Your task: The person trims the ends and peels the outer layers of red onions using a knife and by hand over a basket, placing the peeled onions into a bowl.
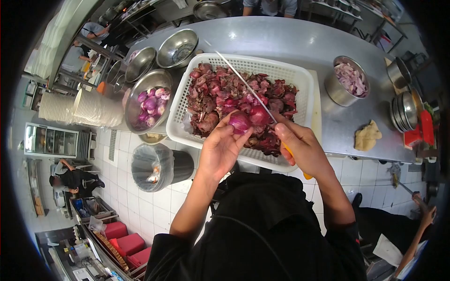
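Observation:
My left hand [219, 151] pinches a red onion [239, 122] between thumb and fingers, over the white plastic basket [176, 129]. In my right hand [303, 146] is a long kitchen knife [241, 80]. Its yellow handle [289, 151] shows below my fingers, and its blade points up and to the left across the basket. Another red onion [259, 115] lies close to the blade, beside the held one; whether the knife touches it I cannot tell. Onion skins [211, 96] and whole unpeeled onions fill the basket beneath both hands.
Left of the basket, a steel bowl [151, 80] holds peeled onions [151, 105]. More bowls [177, 47] stand behind it. A pot [341, 96] of cut onion and a cloth [368, 136] are on the right. A lined bin [183, 166] stands on the floor. Other people are nearby.

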Available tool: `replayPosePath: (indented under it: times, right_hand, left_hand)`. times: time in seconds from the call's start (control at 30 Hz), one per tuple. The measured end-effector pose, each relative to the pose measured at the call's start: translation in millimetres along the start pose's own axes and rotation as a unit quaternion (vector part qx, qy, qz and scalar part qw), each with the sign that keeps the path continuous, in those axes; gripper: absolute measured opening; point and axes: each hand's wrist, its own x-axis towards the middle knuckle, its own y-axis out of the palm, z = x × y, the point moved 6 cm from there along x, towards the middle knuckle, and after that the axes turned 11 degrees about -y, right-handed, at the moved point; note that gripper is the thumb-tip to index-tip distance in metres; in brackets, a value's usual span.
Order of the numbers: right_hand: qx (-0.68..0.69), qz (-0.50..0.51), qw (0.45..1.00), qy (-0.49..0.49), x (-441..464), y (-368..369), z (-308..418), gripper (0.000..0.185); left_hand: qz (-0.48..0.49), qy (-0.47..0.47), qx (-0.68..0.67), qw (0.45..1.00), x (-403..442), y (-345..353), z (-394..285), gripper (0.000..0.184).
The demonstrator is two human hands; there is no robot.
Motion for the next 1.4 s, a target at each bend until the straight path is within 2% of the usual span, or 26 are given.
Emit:
replayPosePath:
  times: [0.13,0.33,0.4,0.53,0.6,0.67,1.07,1.17,1.23,1.3,1.4]
  right_hand:
    - [-0.05,-0.025,0.998,0.02,-1,-11,-7,0.057]
    - [-0.03,-0.035,0.999,-0.025,-3,-4,-10,0.06]
    - [-0.085,-0.026,0.994,-0.07,-5,4,-1,0.059]
    - [-0.211,0.021,0.967,-0.139,-10,23,30,0.057]
    - [-0.223,-0.001,0.941,-0.253,-10,31,34,0.058]
    - [-0.212,0.008,0.942,-0.262,-9,35,35,0.059]
    - [-0.253,0.027,0.937,-0.238,-6,36,39,0.053]
    - [-0.213,0.014,0.952,-0.22,-4,34,34,0.05]
    - [-0.189,-0.019,0.951,-0.245,-1,28,28,0.048]
    - [-0.175,-0.036,0.957,-0.231,3,21,26,0.049]
    - [-0.177,-0.023,0.972,-0.153,3,14,34,0.054]
  left_hand:
    - [-0.003,0.0,0.003,1.0,0,-3,-4,0.038]
    - [-0.024,-0.01,0.005,1.0,2,-14,-1,0.034]
    - [-0.037,-0.011,0.013,0.999,2,-12,0,0.032]
    - [0.013,0.022,0.023,0.999,-2,-11,2,0.036]
    - [0.029,0.036,0.033,0.998,-4,-9,3,0.037]
    - [0.005,0.041,0.046,0.998,-6,-6,2,0.037]
    - [0.012,0.061,0.062,0.996,-7,-5,0,0.034]
    - [0.033,0.057,0.064,0.996,-4,-5,0,0.033]
    - [0.023,0.051,0.066,0.996,-3,-4,-1,0.032]
    - [-0.011,0.046,0.068,0.997,-3,1,-2,0.033]
    - [-0.011,0.075,0.104,0.992,-4,9,-6,0.036]
